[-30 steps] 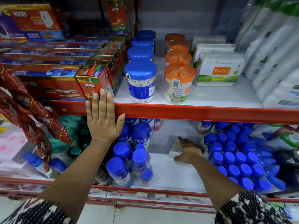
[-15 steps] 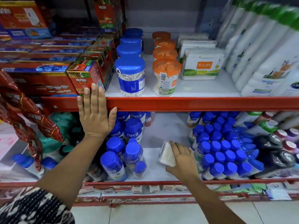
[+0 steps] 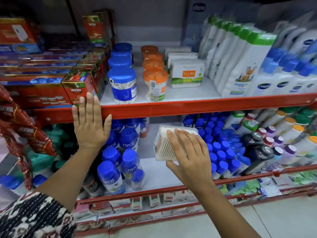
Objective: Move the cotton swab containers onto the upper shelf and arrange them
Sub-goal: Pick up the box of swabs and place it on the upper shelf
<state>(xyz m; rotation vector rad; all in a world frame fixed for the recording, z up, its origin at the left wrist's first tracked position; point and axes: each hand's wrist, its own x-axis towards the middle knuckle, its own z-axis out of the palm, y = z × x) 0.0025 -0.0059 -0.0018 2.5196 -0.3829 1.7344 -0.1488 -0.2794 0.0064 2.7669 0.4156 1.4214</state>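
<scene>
A shop aisle with red-edged white shelves above a pale tiled floor; the upper shelf (image 3: 188, 104) carries four blue-lidded swab jars (image 3: 122, 85) in a row, four orange-lidded jars (image 3: 155, 86) just right of them, and three rectangular Tulips boxes (image 3: 187, 73) beyond; below that shelf's edge the right hand (image 3: 188, 152) grips one clear swab box (image 3: 164, 146), tilted, off the lower shelf; the left hand (image 3: 91, 126) lies open and flat against the red edge

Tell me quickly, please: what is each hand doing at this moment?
Left hand: open, flat against the red shelf edge, holding nothing.
Right hand: closed on a clear box of cotton swabs, lifted off the lower shelf.
</scene>
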